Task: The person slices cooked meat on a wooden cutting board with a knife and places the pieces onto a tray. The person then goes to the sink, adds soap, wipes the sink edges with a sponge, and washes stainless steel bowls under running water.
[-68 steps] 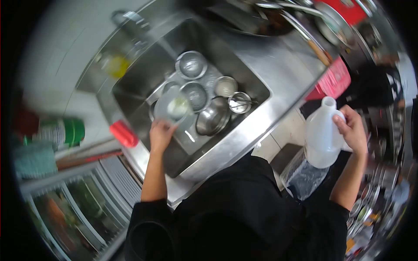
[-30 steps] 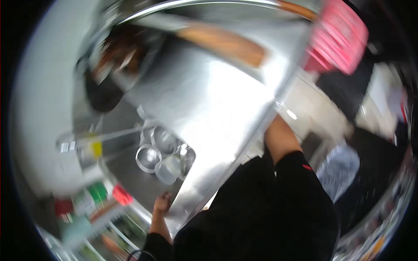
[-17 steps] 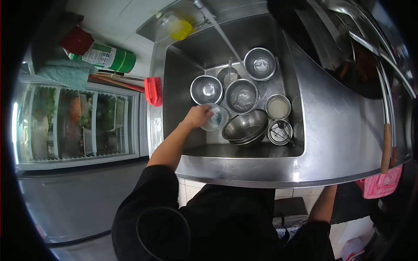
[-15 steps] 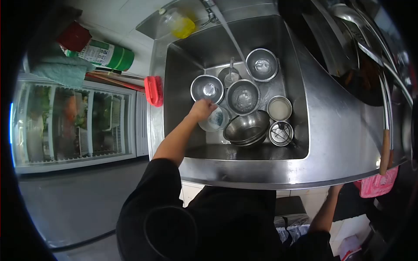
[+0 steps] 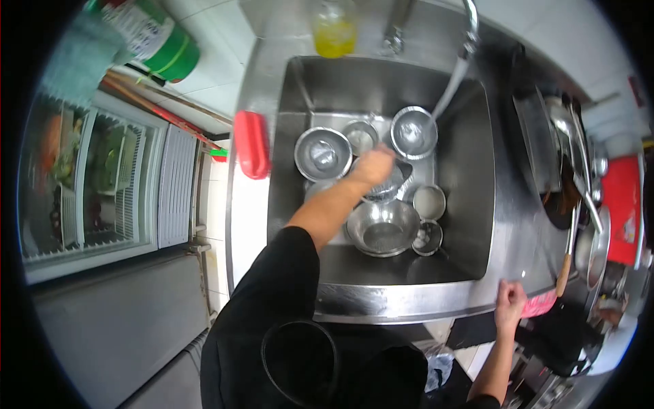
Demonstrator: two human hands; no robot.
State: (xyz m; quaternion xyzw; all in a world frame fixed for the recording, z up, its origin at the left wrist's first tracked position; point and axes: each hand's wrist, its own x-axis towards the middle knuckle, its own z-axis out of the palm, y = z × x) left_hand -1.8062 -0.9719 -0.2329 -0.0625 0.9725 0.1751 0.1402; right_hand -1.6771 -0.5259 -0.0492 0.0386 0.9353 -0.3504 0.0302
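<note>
Over the sink, my left hand is blurred, with its fingers closed at the rim of a metal bowl; what they grip is hard to make out. Around it in the steel sink sit a bowl with water, a small bowl, a bowl under the stream, a cup of cloudy liquid, a small metal cup and a wide bowl. My right hand is closed at the sink's front edge; nothing shows clearly in it.
Water runs from the faucet. A yellow liquid bottle stands behind the sink, a red brush on its left rim. Pans and wooden-handled utensils lie at right. A glass-fronted fridge is at left.
My left hand has moved right, from the clear container to the middle bowl. My right hand has risen from below the counter to its front edge. The wide bowl now sits flatter.
</note>
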